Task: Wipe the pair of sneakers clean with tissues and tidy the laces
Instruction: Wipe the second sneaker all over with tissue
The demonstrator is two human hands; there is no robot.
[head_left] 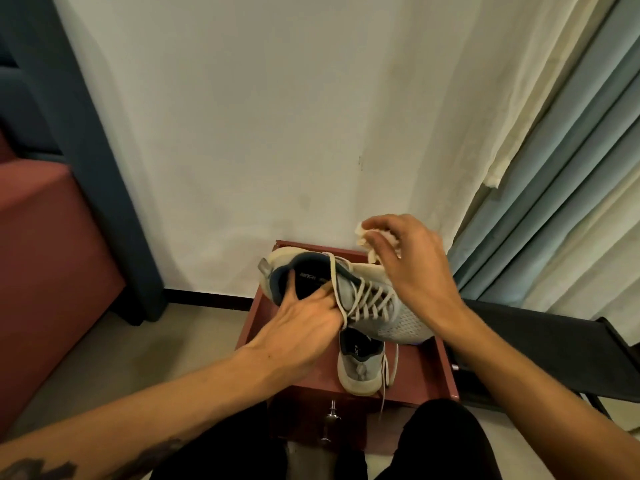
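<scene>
Cabinet top [426, 372]: sneaker [377, 306] in left hand [304, 323], tissue [363, 235] half behind right hand [415, 268]

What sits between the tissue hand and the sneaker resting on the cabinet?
The lifted sneaker, gripped at its collar by the left hand, as the head view shows.

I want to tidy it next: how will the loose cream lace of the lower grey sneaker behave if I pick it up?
Probably floppy: the cream lace hangs limp over the front edge of the red wooden stand. It looks thin and light, so lifting it should hardly move the lower grey sneaker.
</scene>
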